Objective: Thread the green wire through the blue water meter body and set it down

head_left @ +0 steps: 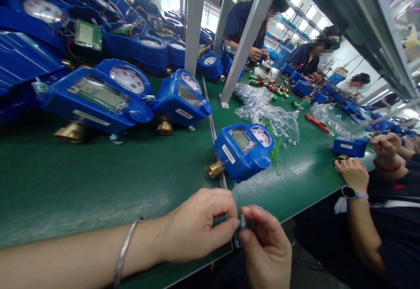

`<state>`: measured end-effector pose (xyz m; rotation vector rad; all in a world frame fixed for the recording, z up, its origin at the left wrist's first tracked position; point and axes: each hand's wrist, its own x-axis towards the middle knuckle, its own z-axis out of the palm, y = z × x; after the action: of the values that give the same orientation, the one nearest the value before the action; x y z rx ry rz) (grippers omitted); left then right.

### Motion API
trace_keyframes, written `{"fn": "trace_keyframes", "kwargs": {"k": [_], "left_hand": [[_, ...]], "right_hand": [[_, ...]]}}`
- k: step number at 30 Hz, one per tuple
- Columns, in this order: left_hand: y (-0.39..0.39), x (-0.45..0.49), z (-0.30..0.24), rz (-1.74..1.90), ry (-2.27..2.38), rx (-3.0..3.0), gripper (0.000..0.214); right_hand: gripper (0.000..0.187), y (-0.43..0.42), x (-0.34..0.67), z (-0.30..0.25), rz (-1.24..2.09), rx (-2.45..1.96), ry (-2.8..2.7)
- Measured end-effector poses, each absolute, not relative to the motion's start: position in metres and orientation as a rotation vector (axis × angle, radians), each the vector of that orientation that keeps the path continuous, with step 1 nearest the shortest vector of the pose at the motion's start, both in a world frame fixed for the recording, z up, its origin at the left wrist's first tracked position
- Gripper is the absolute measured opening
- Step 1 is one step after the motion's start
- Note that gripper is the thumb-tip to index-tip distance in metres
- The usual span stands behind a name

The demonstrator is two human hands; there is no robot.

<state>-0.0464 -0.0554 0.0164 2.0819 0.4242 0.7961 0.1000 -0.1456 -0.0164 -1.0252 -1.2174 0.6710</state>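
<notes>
My left hand [197,223] and my right hand [265,245] meet at the near edge of the green table [98,184]. Both pinch a small grey-blue part [243,222] between thumb and fingertips; it is too small to name. A thin green wire [236,193] rises from the pinch. Just beyond my hands lies a blue water meter [244,151] with a brass fitting [215,169], a small screen and a round dial. A silver bangle [126,247] sits on my left wrist.
More blue meters [98,99] crowd the left and far side. Clear plastic bags [269,116] and green wires lie right of the near meter. Grey posts [195,22] stand mid-table. A neighbour's hands [352,173] work on a meter [349,146] at the right; other people sit farther back.
</notes>
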Motion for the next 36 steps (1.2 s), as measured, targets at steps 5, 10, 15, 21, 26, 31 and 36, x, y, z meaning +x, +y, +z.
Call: {"fn": "trace_keyframes", "kwargs": {"k": [5,10,15,21,26,31,36], "left_hand": [[-0.057,-0.049,0.018,0.664,0.466,2.109,0.024],[-0.059,-0.048,0.017,0.641,0.503,2.174,0.022],[-0.059,-0.047,0.017,0.645,0.507,2.219,0.022],[-0.058,-0.049,0.014,0.605,0.51,2.229,0.022],[-0.058,-0.051,0.015,0.623,0.488,2.246,0.023],[-0.059,-0.052,0.021,0.738,0.438,2.359,0.023],[-0.059,-0.051,0.02,0.715,0.456,2.394,0.024]], "right_hand": [[0.04,-0.144,0.104,-0.018,0.567,-1.022,-1.248],[0.038,-0.144,0.103,-0.017,0.511,-1.048,-1.26],[0.039,-0.145,0.104,-0.015,0.481,-1.066,-1.312],[0.044,-0.148,0.109,-0.027,0.398,-1.11,-1.424],[0.044,-0.146,0.104,-0.022,0.287,-1.119,-1.46],[0.044,-0.145,0.101,-0.02,0.228,-1.134,-1.453],[0.047,-0.149,0.103,-0.028,0.289,-1.179,-1.406]]}}
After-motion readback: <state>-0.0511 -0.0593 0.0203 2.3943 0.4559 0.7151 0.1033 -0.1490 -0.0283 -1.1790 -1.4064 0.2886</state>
